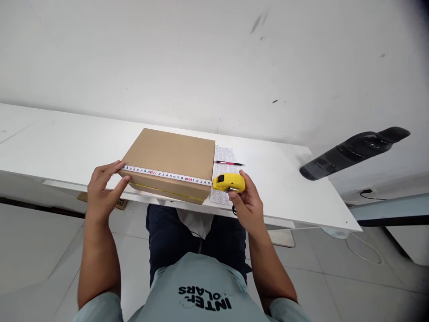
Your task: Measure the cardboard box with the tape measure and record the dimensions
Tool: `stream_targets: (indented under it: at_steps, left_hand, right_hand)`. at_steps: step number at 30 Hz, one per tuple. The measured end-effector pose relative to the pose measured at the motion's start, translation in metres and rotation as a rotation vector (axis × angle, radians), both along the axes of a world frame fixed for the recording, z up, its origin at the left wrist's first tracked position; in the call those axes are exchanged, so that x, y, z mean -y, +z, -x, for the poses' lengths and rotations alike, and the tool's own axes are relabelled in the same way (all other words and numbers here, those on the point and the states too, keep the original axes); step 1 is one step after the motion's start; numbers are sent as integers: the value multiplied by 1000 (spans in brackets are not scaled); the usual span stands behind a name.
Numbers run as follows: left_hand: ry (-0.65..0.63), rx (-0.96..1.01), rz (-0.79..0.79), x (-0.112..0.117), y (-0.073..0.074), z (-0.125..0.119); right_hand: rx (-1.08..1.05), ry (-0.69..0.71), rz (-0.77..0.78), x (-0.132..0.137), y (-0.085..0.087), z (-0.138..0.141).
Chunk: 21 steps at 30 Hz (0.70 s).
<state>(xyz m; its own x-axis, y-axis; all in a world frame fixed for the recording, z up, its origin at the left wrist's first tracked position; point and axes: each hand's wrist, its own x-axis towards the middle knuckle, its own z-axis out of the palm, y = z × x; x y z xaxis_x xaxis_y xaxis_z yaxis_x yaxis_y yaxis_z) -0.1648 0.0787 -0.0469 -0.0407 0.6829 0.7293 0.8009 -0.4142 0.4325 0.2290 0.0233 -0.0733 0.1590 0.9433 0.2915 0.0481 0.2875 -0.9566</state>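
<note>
A closed brown cardboard box [174, 152] sits at the front edge of the white table. Along its near top edge stretches a white tape measure blade [167, 175], with black numbers and red marks at the tens. My left hand [104, 188] pins the blade's end at the box's left corner, fingers on top and thumb against the near side. The yellow tape measure case [231, 182] is gripped in my right hand [247, 203], just off the box's right edge. Its mouth is level with the box's top corner.
Right of the box, a printed sheet [223, 154] lies partly under a red and black pen [229, 163]. A dark bottle [348, 154] stands farther right on the white table [275, 156]. A wall runs behind; a cable [368, 259] hangs at the right.
</note>
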Motion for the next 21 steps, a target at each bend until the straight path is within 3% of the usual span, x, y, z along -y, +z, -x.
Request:
stream_targets:
  at_steps: [6, 9, 12, 14, 17, 19, 21]
  left_hand:
    - [20, 13, -4, -2, 3, 0]
    - [56, -67, -143, 1, 6, 4]
    - [15, -212, -307, 20, 12, -7]
    - [-110, -279, -269, 42, 15, -34]
    - [-467, -383, -164, 72, 9, -98]
    - [-575, -356, -216, 81, 0, -141]
    - [-587, -329, -253, 81, -12, -171]
  right_hand:
    - [134, 42, 32, -3, 7, -6]
    - [103, 40, 48, -1, 14, -6]
    - [-23, 41, 90, 4, 15, -9]
    - [-141, 92, 149, 9, 10, -12]
    - [-269, 218, 248, 18, -7, -15]
    - [-310, 277, 306, 26, -20, -14]
    - [-336, 317, 352, 35, -30, -12]
